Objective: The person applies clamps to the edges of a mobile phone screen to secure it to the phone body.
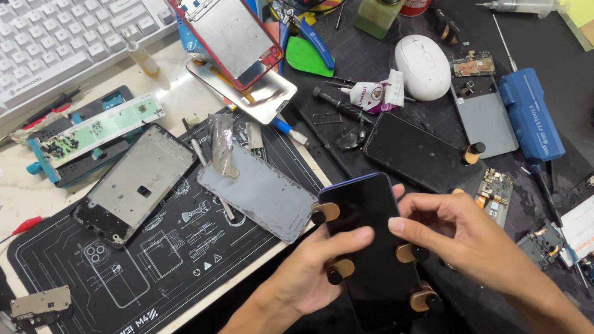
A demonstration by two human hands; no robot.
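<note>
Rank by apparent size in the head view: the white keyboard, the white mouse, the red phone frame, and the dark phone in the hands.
1. White keyboard, clearly largest.
2. Dark phone, held by the left hand and right hand; it is nearer the camera, so its lead over the red phone frame is unsure.
3. White mouse, smallest.

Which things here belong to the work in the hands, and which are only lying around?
In hand:
- dark phone, held by left hand and right hand
- round clamps on its edges

Lying about:
- white keyboard
- red phone frame
- white mouse
- blue screwdriver
- second dark phone
- grey back cover
</note>
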